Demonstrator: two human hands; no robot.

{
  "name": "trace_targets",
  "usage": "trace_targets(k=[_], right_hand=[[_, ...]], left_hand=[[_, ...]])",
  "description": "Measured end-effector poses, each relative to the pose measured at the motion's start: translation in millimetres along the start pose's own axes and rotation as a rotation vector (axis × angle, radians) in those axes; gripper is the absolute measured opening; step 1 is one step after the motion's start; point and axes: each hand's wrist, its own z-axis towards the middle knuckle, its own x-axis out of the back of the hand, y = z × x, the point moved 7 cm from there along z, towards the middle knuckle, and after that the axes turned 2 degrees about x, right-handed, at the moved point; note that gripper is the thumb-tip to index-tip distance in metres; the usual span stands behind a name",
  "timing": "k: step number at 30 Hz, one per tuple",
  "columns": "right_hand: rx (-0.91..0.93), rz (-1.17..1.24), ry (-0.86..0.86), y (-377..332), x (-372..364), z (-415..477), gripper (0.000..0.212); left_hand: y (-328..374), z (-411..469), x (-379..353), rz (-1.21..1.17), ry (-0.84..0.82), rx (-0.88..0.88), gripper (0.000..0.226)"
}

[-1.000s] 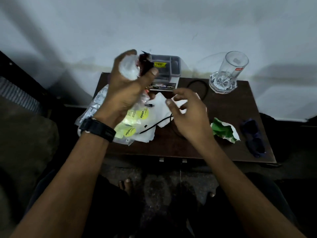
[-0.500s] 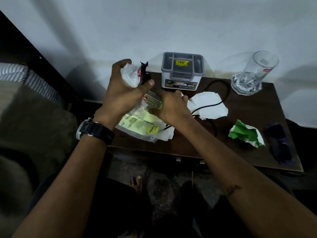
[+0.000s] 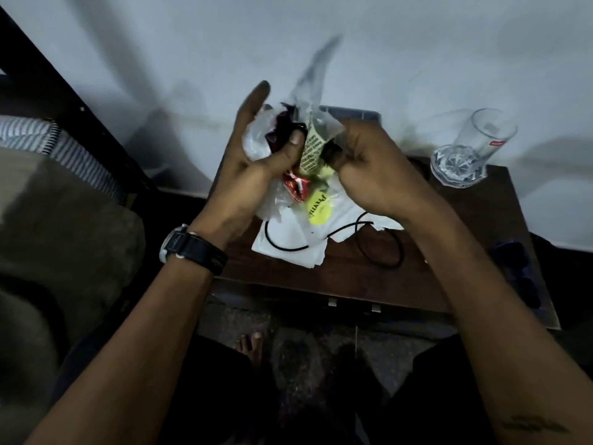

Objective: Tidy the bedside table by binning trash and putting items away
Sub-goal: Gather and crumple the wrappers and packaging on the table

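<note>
- So far you are partway through the trash, by my reading: your left hand (image 3: 253, 168) is curled round a bundle of wrappers (image 3: 256, 139), white plastic with a dark red one tucked in, thumb pressed on top.
- Your right hand (image 3: 375, 175) is closed on a clear bag (image 3: 313, 146) with a yellow printed label, held right against that bundle above the table's back left area.
- Nothing looks binned yet as far as you can check here; no bin is in view, so the bundle needs carrying somewhere out of frame.
- White paper (image 3: 285, 248) lies on the bedside table (image 3: 481, 220) under your hands, with a black cable (image 3: 382, 248) looped across it and onto the wood. I'd count the paper as trash left to gather and the cable as something to put away.
- A glass (image 3: 475, 146) stands at the back right corner, a grey box (image 3: 356, 111) sits behind your hands against the wall (image 3: 160, 43), and a dark object (image 3: 513, 261) rests near the right edge; what it is, I cannot tell.
- The tabletop is dark wood, and the room is dim. A bed (image 3: 64, 203) with striped fabric sits just to your left.
</note>
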Motion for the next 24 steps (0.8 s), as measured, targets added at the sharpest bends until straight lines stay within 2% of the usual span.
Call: trace_targets(k=[2, 4, 6, 7, 8, 10, 12, 14, 16, 18, 20, 22, 24], right_hand=[[0.014, 0.063, -0.055, -9, -4, -2, 0.048], [0.002, 0.04, -0.086, -9, -9, -4, 0.047], [-0.022, -0.018, -0.091, -5, -16, -9, 0.034], [-0.025, -0.05, -0.086, -4, -19, -13, 0.024], [-0.036, -0.08, -0.071, -1, -21, -15, 0.022], [-0.034, -0.122, 0.024, 5, -21, -21, 0.027], [-0.038, -0.106, 0.267, 9, -9, -34, 0.037], [-0.046, 0.04, 0.475, 13, 3, -51, 0.057], [0.021, 0.027, 0.463, 9, -1, -63, 0.061], [0.127, -0.11, 0.352, 6, -15, -68, 0.058], [0.159, -0.134, 0.322, 8, -22, -65, 0.057], [0.143, -0.028, 0.402, 14, -19, -59, 0.057], [0.105, 0.117, 0.532, 25, -14, -57, 0.054]], left_hand=[[-5, -3, -16, -0.123, -0.048, 0.057, 0.08], [-9, -5, -27, -0.229, -0.059, 0.068, 0.096], [-14, -5, -33, -0.248, -0.037, 0.073, 0.106], [-17, -5, -34, -0.236, -0.014, 0.082, 0.105], [-20, -5, -35, -0.232, 0.025, 0.097, 0.103], [-26, -1, -26, -0.233, 0.141, 0.126, 0.096], [-28, 9, -8, -0.256, 0.264, 0.112, 0.085], [-28, 19, 5, -0.275, 0.327, 0.09, 0.067], [-32, 22, 4, -0.298, 0.349, 0.104, 0.071], [-37, 17, -12, -0.309, 0.266, 0.159, 0.095], [-42, 10, -35, -0.257, 0.112, 0.204, 0.116], [-42, 5, -56, -0.158, 0.002, 0.169, 0.109], [-31, -2, -70, -0.058, -0.012, 0.081, 0.093]])
